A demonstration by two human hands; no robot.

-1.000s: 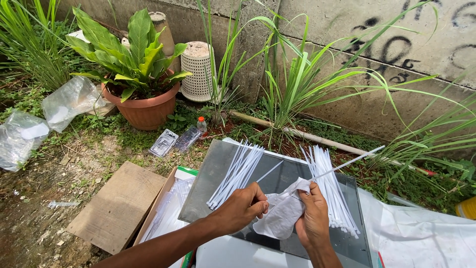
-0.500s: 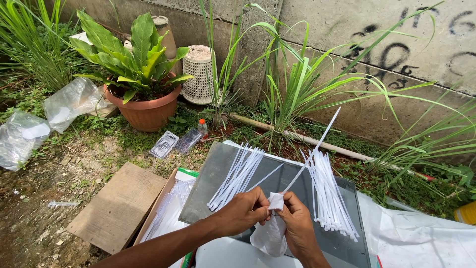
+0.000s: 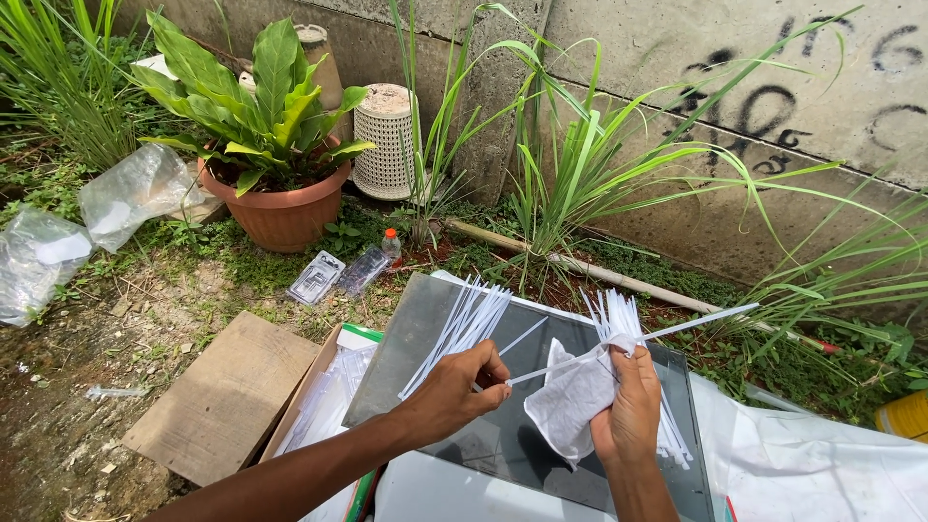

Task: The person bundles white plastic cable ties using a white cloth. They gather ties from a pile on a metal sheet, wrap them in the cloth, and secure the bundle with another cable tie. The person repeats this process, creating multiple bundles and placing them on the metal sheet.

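Head view: left hand (image 3: 454, 391) pinches a white strip (image 3: 628, 340); right hand (image 3: 633, 406) grips a white cloth (image 3: 570, 401).

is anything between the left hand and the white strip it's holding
Nothing visible: the left hand pinches the end of the white strip directly. Further along, the strip passes by the white cloth in the right hand.

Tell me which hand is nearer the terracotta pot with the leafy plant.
Left. The left hand is below and right of the terracotta pot; the right hand is farther right.
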